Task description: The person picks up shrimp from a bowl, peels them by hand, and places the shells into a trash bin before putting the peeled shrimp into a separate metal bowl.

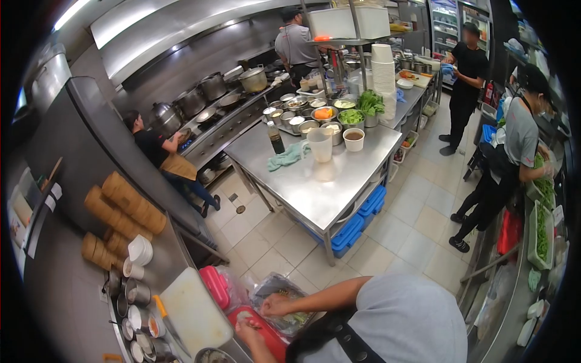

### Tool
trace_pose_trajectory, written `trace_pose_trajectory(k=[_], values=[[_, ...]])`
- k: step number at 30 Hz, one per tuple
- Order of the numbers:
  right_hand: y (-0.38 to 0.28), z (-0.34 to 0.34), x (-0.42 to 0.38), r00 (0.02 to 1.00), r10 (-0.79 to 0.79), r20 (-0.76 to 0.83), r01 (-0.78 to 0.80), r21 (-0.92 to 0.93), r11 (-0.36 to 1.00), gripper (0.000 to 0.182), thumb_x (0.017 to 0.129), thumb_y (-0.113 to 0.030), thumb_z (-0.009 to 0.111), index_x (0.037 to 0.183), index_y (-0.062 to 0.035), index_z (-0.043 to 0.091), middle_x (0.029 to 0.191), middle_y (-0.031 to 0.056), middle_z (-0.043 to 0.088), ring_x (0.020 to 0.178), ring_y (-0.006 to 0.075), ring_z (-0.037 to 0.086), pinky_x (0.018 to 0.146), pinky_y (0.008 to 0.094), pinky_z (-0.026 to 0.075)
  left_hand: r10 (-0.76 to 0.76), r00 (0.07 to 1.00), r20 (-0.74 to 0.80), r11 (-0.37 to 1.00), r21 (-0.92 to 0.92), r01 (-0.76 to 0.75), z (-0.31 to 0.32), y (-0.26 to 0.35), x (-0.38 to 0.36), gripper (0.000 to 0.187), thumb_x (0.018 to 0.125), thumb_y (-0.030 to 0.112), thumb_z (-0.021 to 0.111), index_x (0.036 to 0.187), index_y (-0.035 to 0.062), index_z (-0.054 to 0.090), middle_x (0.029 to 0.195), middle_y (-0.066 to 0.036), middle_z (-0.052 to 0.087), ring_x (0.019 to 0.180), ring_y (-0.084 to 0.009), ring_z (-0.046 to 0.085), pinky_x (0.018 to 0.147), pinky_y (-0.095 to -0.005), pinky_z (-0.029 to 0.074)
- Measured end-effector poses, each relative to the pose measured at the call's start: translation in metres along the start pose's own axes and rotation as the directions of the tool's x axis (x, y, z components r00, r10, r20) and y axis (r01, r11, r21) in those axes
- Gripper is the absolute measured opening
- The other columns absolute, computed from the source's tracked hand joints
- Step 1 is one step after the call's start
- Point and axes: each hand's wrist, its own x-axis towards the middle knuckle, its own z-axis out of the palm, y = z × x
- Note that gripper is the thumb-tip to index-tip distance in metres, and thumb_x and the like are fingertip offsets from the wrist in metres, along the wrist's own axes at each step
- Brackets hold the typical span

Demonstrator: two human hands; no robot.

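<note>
My left hand [248, 330] is closed above a red tray [270, 340], its fingers bent around a small item I cannot make out. Just beyond it, my right hand [276, 305] has its fingers pressed together over a plastic-lined container [279, 283] with greenish and brown bits in it. What my right hand holds, if anything, is hidden. A white cutting board [196, 307] lies beside the red tray, with an orange-handled knife [160, 306] along its edge. Near my left hand is a metal bowl [213, 356] with pale contents.
Pots and bowls [138, 293] line the counter beside bamboo steamers [124, 209]. A steel table [327, 190] holds a jug, a bottle and bowls. One person [154, 145] is at the stove, another [296, 45] behind the table; two more [469, 78] [520, 130] are at the right.
</note>
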Motion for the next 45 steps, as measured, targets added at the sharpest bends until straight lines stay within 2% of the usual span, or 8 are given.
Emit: trace_pose_trajectory(k=[3,4,6,9,12,15,36,45], values=[[-0.015,-0.025,-0.001,0.983,0.147,0.111,-0.059,-0.569,0.820,0.033,0.077,-0.031,0.071,0.091,-0.0014,0.066,0.086,0.0166,0.067,0.086,0.0318,0.066,0.077,0.0450,0.050,-0.070,0.994,0.083,0.994,0.093,0.062,-0.005,0.011,-0.011,0.011,0.091,0.013,0.057,0.092,0.0023,0.056,0.066,-0.004,0.055,0.051,-0.0125,0.053,0.041,-0.0268,0.045],[-0.009,-0.025,-0.001,0.983,0.146,0.114,-0.055,-0.570,0.820,0.033,0.077,-0.031,0.071,0.091,-0.0014,0.066,0.086,0.0166,0.067,0.086,0.0318,0.066,0.077,0.0450,0.050,-0.115,0.984,0.134,0.983,0.159,0.094,-0.004,0.014,-0.016,0.010,0.090,0.009,0.059,0.095,0.0014,0.058,0.066,-0.005,0.057,0.050,-0.0122,0.054,0.041,-0.0266,0.045],[-0.008,-0.022,0.002,0.994,-0.080,0.072,0.108,-0.679,0.726,0.035,0.081,-0.030,0.067,0.101,-0.0016,0.063,0.105,0.0198,0.063,0.099,0.0371,0.061,0.083,0.0492,0.047,-0.067,0.989,0.135,0.969,0.244,0.033,-0.004,0.014,-0.020,0.009,0.089,0.007,0.060,0.095,-0.0001,0.059,0.067,-0.006,0.060,0.051,-0.0122,0.055,0.043,-0.0254,0.047],[-0.027,-0.011,0.007,0.896,-0.312,0.315,0.443,-0.629,0.638,0.031,0.085,-0.027,0.060,0.105,-0.0030,0.061,0.114,0.0201,0.059,0.102,0.0376,0.058,0.085,0.0490,0.046,-0.035,0.986,0.162,0.937,0.349,-0.024,0.004,0.018,-0.025,0.009,0.088,0.006,0.062,0.091,-0.0016,0.062,0.067,-0.008,0.063,0.050,-0.0118,0.055,0.044,-0.0241,0.049],[-0.042,0.000,0.023,0.816,-0.085,0.572,0.508,-0.639,0.578,0.025,0.087,-0.024,0.055,0.097,-0.0031,0.063,0.106,0.0204,0.063,0.095,0.0376,0.060,0.082,0.0478,0.047,-0.067,0.983,0.173,0.938,0.346,0.004,0.004,0.022,-0.025,0.011,0.087,0.008,0.065,0.087,-0.0022,0.063,0.066,-0.008,0.063,0.048,-0.0114,0.055,0.044,-0.0240,0.049],[-0.050,-0.001,0.030,0.735,-0.149,0.661,0.581,-0.502,0.640,0.022,0.087,-0.021,0.053,0.088,-0.0022,0.064,0.094,0.0205,0.065,0.089,0.0376,0.062,0.079,0.0467,0.048,-0.106,0.980,0.171,0.958,0.281,0.055,0.001,0.033,-0.025,0.013,0.087,0.010,0.066,0.087,-0.0030,0.064,0.066,-0.008,0.063,0.049,-0.0115,0.055,0.044,-0.0241,0.049],[-0.052,0.003,0.023,0.715,-0.132,0.686,0.653,-0.588,0.477,0.022,0.079,-0.025,0.060,0.085,-0.0039,0.064,0.084,0.0173,0.066,0.078,0.0364,0.065,0.068,0.0467,0.051,-0.025,0.967,0.255,0.949,0.310,-0.058,-0.002,0.025,-0.039,0.016,0.091,0.008,0.059,0.090,-0.0064,0.065,0.070,-0.010,0.065,0.054,-0.0136,0.060,0.052,-0.0255,0.054],[-0.030,0.005,0.030,0.747,-0.194,0.635,0.612,-0.544,0.575,0.018,0.079,-0.017,0.057,0.074,-0.0008,0.063,0.078,0.0207,0.064,0.073,0.0400,0.062,0.066,0.0466,0.050,-0.061,0.972,0.227,0.947,0.321,-0.016,0.002,0.031,-0.041,0.011,0.088,0.005,0.063,0.088,-0.0062,0.063,0.067,-0.008,0.062,0.053,-0.0124,0.058,0.049,-0.0257,0.048]])
